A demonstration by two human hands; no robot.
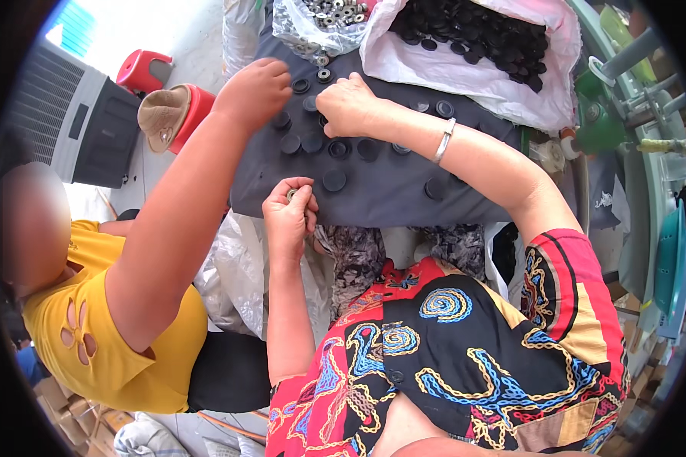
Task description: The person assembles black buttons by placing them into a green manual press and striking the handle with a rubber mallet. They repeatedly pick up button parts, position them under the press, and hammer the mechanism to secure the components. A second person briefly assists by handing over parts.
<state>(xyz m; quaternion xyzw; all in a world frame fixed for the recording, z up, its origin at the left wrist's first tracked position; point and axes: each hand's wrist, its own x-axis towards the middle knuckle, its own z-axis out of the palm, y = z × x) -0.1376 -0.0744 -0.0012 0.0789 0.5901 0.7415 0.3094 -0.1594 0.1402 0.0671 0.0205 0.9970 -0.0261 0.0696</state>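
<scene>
Black round caps [335, 180] lie scattered in loose rows on a dark grey cloth [381, 199] spread over the work surface, each a small flat disc with a raised rim. Beyond them, at the far edge of the cloth, a white plastic bag [503, 87] gapes open and is heaped with more of the same black pieces, and just to its left a clear bag [297, 30] holds metal ring parts, a few of which have spilled onto the cloth. The wearer's right hand [347, 107] rests knuckles-up among the caps near the far side, fingers curled down onto one of them; a silver bangle [443, 140] circles that wrist. The left hand [290, 206] is at the near edge of the cloth, thumb and fingertips pinched closed around a small ring-shaped piece [291, 195]. Another person's hand [255, 91], belonging to someone in a yellow shirt [114, 358] seated on the left, reaches across the cloth and presses down on the caps just beside the wearer's right hand. A red stool [143, 70] stands on the floor behind.
</scene>
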